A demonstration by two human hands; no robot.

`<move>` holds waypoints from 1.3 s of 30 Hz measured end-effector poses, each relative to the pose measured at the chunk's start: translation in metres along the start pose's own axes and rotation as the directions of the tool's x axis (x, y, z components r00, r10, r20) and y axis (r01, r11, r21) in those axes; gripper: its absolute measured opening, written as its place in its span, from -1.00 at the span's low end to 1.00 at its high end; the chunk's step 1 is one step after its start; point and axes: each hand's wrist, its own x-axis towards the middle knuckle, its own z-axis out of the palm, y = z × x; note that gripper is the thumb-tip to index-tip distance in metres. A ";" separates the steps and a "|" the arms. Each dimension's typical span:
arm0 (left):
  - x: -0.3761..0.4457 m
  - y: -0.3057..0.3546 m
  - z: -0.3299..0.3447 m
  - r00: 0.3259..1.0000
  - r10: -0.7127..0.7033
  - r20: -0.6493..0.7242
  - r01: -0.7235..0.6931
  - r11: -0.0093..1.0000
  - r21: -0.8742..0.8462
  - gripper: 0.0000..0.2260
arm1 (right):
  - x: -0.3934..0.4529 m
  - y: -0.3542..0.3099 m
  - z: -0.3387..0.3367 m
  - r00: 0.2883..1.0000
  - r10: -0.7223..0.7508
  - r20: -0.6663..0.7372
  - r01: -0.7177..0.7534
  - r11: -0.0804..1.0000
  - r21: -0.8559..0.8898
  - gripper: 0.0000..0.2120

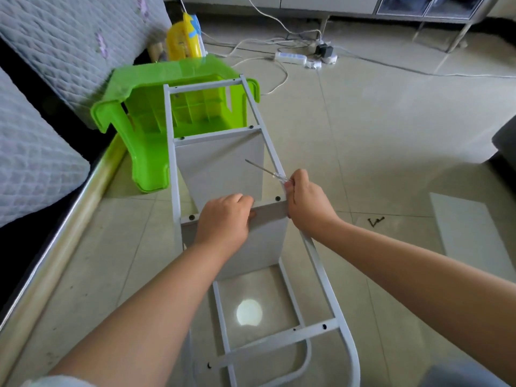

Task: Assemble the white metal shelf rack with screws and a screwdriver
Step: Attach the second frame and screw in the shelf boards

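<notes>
two hands meet at the middle of the frame on the white metal shelf rack (pixel 223 152), which lies on its side on the tiled floor (pixel 391 141) and runs from the upper centre down to the bottom edge. the left hand (pixel 226 219) curls its fingers over the top edge of a shelf panel (pixel 268 216). the right hand (pixel 307 199) grips the rack's right rail beside that panel and also holds the screwdriver (pixel 265 171) by its clear handle, the shaft pointing up-left over the panel beyond. dark screw heads show at the panel corners, one just left of the right hand.

the step in hand looks like seating or steadying this shelf before a screw is driven; the tip is not on any screw. the next move likely calls for freeing the right hand from the rail, turning the tip down onto a corner screw, and keeping the panel square with the left hand.

loose screws (pixel 375 220) lie on the floor at right of centre, with a spare white panel (pixel 472 227) further right. a green plastic stool (pixel 156 113) lies tipped against the rack's far end at upper left, and a quilted mattress (pixel 42 135) with a metal edge crowds the left side. open floor lies mostly to the right; cables and a power strip (pixel 290 57) sit well apart at the top.
</notes>
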 end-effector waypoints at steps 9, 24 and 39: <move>-0.019 0.015 0.000 0.999 -0.039 -0.021 0.039 0.999 0.028 -0.79 | -0.006 0.011 -0.004 0.998 -0.027 0.056 0.032 0.996 -0.085 -0.83; -0.027 0.043 -0.007 0.954 -0.121 0.272 0.067 0.977 0.201 -0.87 | -0.030 0.027 -0.007 0.997 -0.072 0.032 0.073 0.997 -0.039 -0.87; -0.029 0.038 -0.008 0.949 -0.142 0.283 0.072 0.967 0.245 -0.79 | -0.030 0.030 -0.022 0.981 -0.193 0.027 0.194 0.957 -0.216 -0.78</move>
